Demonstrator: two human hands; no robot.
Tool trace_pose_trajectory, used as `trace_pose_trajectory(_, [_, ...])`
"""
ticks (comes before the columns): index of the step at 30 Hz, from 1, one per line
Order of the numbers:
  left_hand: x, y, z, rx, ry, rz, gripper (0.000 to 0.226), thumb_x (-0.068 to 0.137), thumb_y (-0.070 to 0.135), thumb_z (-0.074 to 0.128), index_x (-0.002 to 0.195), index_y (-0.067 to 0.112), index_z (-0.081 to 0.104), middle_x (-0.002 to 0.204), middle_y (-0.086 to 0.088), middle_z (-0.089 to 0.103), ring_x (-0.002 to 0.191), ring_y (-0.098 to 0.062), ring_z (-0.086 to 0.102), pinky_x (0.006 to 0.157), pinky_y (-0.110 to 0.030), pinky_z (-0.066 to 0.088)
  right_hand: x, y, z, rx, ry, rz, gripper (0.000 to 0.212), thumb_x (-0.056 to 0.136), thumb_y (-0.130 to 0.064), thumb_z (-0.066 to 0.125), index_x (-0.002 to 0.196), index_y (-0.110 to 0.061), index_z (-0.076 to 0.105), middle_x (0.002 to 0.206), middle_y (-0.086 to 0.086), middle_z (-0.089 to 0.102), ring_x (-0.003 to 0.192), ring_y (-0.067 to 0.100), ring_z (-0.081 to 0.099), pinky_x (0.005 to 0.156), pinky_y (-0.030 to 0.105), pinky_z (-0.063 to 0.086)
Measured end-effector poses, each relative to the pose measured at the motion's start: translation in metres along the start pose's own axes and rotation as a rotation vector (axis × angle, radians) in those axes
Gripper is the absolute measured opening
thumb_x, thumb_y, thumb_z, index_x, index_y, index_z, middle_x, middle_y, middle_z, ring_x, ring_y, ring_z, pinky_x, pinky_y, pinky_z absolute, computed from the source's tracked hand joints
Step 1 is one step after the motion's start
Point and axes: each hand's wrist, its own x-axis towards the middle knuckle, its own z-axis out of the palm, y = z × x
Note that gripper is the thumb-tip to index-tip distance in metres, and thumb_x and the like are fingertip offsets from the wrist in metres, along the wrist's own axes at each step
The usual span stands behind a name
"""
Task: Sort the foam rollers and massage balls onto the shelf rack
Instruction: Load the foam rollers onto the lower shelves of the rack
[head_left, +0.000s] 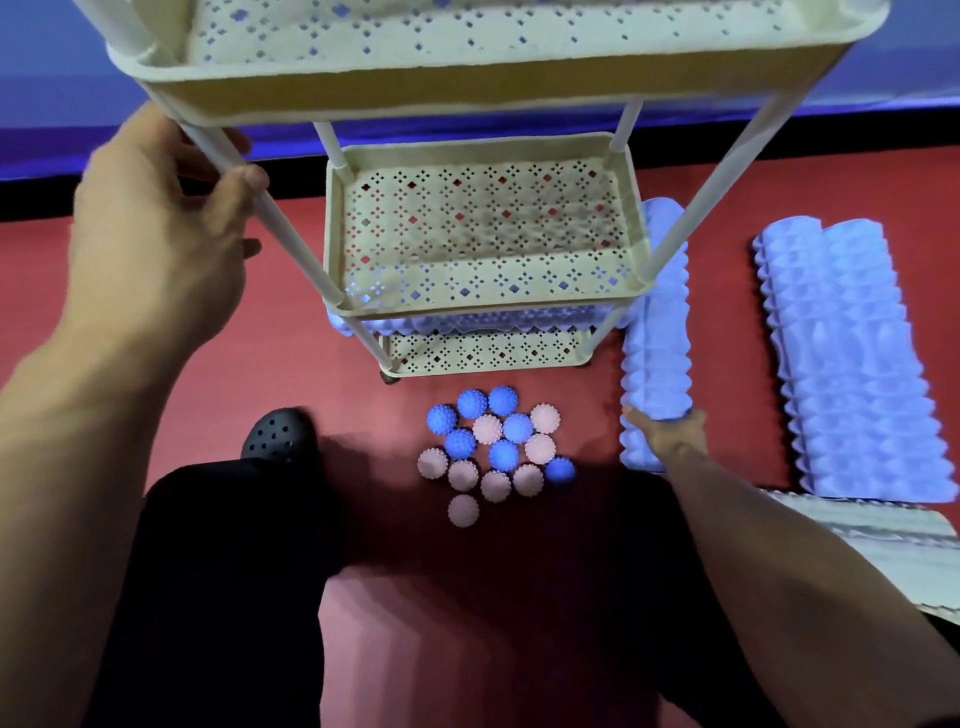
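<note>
Cream plastic makes up the shelf rack (488, 291), which stands between the two hands on the red floor (291, 332). Only the head view shows the scene. The left hand (156, 218) curls its fingers round the rack's front left post (249, 182), apparently steadying it. The right hand (667, 434) grips the near end of a pale blue foam roller (657, 332) lying just beside the rack. Beyond that hand, two more foam rollers (852, 364) lie together. Between the hands, blue and pink massage balls (493, 447) sit clustered on the floor. One roller (467, 323) seems already shelved low down; most sorting remains.
</note>
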Motion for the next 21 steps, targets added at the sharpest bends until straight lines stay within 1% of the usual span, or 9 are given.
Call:
trace_pose_trajectory(3, [0.003,-0.003,0.0,-0.015,0.004,-0.018,0.009,0.086,0.05,0.064,0.089,0.057,0.058,0.093,0.016,0.065,0.094,-0.013,0.072,0.075,-0.039,0.057,0.049,0.031,0.017,0.076,0.015,0.052,0.127,0.013,-0.08,0.086,0.116,-0.011,0.058,0.106,0.005,0.071,0.09,0.025,0.071,0.09,0.043,0.058])
trace_pose_trajectory(4, [0.003,-0.003,0.0,-0.013,0.006,-0.025,0.01,0.085,0.049,0.064,0.089,0.056,0.059,0.093,0.016,0.066,0.093,-0.011,0.071,0.075,-0.038,0.057,0.049,0.03,0.015,0.109,0.012,0.052,0.123,0.015,-0.079,0.087,0.113,-0.011,0.059,0.1,0.004,0.071,0.086,0.025,0.071,0.088,0.044,0.059])
trace_pose_trajectory(8, [0.0,0.003,0.0,-0.013,-0.009,-0.027,0.008,0.085,0.048,0.062,0.091,0.053,0.06,0.093,0.015,0.067,0.092,-0.012,0.072,0.076,-0.038,0.059,-0.011,-0.007,0.004,0.17,0.029,0.102,0.086,0.06,-0.053,0.093,0.115,-0.004,0.048,0.102,0.006,0.059,0.09,0.025,0.062,0.088,0.039,0.052])
trace_pose_trajectory(11, [-0.007,0.009,0.001,0.025,-0.027,0.007,0.01,0.093,0.035,0.061,0.101,0.042,0.062,0.099,0.005,0.069,0.094,-0.018,0.072,0.079,-0.042,0.062,-0.033,-0.015,0.003,0.407,-0.1,0.137,0.074,0.058,-0.056,0.092,0.1,-0.003,0.064,0.098,0.007,0.068,0.088,0.026,0.069,0.087,0.041,0.056])
trace_pose_trajectory(14, [-0.014,0.011,-0.002,0.058,-0.032,-0.015,0.019,0.094,0.034,0.061,0.112,0.027,0.058,0.104,0.007,0.069,0.094,-0.021,0.072,0.087,-0.052,0.06,-0.064,-0.019,0.006,0.699,-0.216,0.208,0.037,0.078,-0.043,0.084,0.087,-0.012,0.064,0.082,0.003,0.071,0.076,0.024,0.068,0.082,0.041,0.056])
trace_pose_trajectory(16, [-0.022,0.016,-0.007,0.075,-0.012,-0.071,0.028,0.094,0.037,0.064,0.12,0.029,0.055,0.114,0.008,0.068,0.098,-0.02,0.07,0.093,-0.051,0.057,-0.093,-0.018,0.013,0.772,-0.371,0.218,0.049,0.066,-0.047,0.089,0.092,-0.017,0.06,0.078,0.002,0.07,0.071,0.022,0.067,0.075,0.036,0.056])
trace_pose_trajectory(18, [-0.036,0.026,-0.011,0.116,0.009,-0.12,0.041,0.097,0.035,0.064,0.134,0.02,0.052,0.13,0.002,0.064,0.103,-0.016,0.066,0.094,-0.04,0.052,-0.098,-0.006,0.023,0.744,-0.394,0.184,0.092,0.037,-0.067,0.089,0.112,-0.018,0.064,0.104,0.008,0.073,0.092,0.03,0.073,0.082,0.048,0.059])
trace_pose_trajectory(19, [-0.045,0.033,-0.012,0.142,0.013,-0.134,0.045,0.099,0.034,0.063,0.138,0.016,0.05,0.135,-0.001,0.062,0.104,-0.014,0.063,0.091,-0.034,0.047,-0.106,-0.004,0.023,0.773,-0.416,0.167,0.102,0.032,-0.071,0.086,0.117,-0.019,0.065,0.112,0.008,0.072,0.1,0.032,0.072,0.085,0.051,0.058])
trace_pose_trajectory(21, [-0.068,0.047,-0.01,0.143,-0.008,-0.132,0.045,0.1,0.033,0.061,0.139,0.014,0.051,0.137,-0.003,0.061,0.107,-0.013,0.062,0.088,-0.03,0.043,-0.153,-0.017,0.019,0.907,-0.527,0.121,0.074,0.051,-0.065,0.083,0.108,-0.022,0.066,0.102,0.003,0.071,0.096,0.029,0.071,0.082,0.045,0.058])
